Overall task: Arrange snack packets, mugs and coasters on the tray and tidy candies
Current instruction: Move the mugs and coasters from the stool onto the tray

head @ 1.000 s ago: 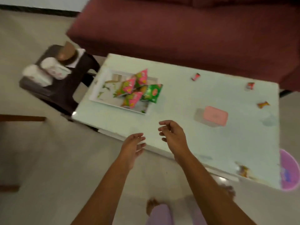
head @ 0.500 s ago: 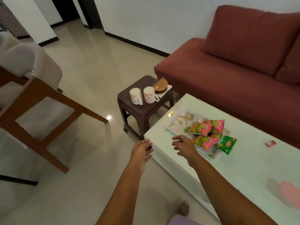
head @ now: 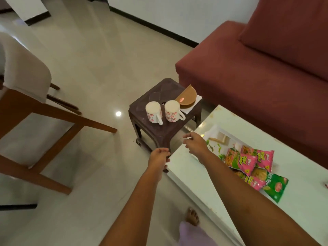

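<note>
Empty: left hand [head: 158, 158] and right hand [head: 195, 145], fingers [head: 186, 139] loosely curled, short of white red-flowered ceramic mugs [head: 154, 113] on brown plastic stool [head: 159, 89]. Stiff, breakable; best gripped by handles.

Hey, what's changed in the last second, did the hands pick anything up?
No. The left hand and right hand moved from the white table's edge toward the brown stool, holding nothing, as the view swung that way. The mugs and coasters stay on the stool, the snack packets on the tray.
</note>
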A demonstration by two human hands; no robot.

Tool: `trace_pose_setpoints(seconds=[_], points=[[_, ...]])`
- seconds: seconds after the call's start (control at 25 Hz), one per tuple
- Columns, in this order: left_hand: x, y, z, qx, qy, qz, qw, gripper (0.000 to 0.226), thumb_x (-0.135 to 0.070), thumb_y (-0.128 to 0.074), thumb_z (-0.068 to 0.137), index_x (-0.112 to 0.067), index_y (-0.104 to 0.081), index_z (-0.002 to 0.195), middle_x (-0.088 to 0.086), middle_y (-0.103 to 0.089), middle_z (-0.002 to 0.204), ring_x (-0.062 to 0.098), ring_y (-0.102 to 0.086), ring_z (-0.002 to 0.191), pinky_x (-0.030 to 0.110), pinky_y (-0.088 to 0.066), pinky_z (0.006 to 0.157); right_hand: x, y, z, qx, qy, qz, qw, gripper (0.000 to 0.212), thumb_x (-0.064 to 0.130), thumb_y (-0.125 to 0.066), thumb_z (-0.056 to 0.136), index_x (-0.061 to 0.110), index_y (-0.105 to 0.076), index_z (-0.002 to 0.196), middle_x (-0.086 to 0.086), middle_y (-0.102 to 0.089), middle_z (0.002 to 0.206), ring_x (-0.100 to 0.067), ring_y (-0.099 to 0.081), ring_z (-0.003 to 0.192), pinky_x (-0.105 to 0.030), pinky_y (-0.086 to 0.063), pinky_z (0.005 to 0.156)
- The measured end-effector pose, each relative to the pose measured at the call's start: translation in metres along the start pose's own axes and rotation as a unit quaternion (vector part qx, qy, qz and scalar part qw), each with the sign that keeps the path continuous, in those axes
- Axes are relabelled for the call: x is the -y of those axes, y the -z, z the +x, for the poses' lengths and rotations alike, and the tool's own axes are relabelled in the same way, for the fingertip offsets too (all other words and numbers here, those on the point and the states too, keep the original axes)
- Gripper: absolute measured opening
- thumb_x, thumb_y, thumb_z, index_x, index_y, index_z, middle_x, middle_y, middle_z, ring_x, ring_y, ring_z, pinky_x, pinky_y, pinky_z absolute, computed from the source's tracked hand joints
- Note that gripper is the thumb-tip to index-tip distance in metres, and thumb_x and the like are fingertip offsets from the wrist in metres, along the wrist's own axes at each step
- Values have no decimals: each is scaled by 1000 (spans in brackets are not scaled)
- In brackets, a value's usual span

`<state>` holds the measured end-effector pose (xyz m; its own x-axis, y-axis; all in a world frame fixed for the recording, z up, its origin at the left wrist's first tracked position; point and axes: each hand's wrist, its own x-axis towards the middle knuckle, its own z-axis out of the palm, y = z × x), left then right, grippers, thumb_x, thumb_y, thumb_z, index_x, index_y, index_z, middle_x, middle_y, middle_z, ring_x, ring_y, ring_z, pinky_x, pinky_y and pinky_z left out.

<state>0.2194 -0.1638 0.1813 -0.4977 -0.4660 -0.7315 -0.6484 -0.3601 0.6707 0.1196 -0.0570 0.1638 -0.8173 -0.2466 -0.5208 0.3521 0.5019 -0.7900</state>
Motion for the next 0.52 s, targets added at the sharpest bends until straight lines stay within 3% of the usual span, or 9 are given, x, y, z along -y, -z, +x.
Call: trace_pose_setpoints(seconds=[0.12, 0.24, 0.36, 0.52], points=[[-27, 9, 29, -19, -19, 22, 999, 13, -9, -52, 90, -21, -59, 88, 1, -61, 86, 13, -55, 71, 25, -43, 60, 19, -6, 31, 1, 14, -49, 999, 19, 12, -52, 89, 16, -58, 107, -2, -56, 98, -19, -54, 92, -23, -42, 68], [-53, 15, 68, -58, -55, 62, 995, 14, -9, -55, 89, -22, -59, 90, 2, -61, 99, 10, -53, 77, 24, -43, 62, 36, -15, 66, -3, 23, -99, 995, 29, 10, -54, 90, 14, -55, 118, -5, -58, 109, -15, -51, 93, -24, -42, 76], [-78, 19, 119, -89, -100, 147, 980, 25, -9, -59, 86, -18, -57, 110, 5, -57, 120, 16, -53, 95, 29, -45, 79, 48, -29, 107, -23, 31, -165, 986, 43, 12, -58, 88, 17, -47, 129, -9, -56, 126, -21, -55, 106, -29, -48, 83], [-105, 25, 177, -118, -189, 315, 922, 55, -17, -70, 80, -14, -46, 130, 14, -44, 136, 31, -45, 122, 44, -44, 101, 58, -51, 151, -62, 27, -268, 961, 66, 18, -63, 83, 25, -32, 140, -9, -38, 144, -34, -38, 129, -48, -44, 99]])
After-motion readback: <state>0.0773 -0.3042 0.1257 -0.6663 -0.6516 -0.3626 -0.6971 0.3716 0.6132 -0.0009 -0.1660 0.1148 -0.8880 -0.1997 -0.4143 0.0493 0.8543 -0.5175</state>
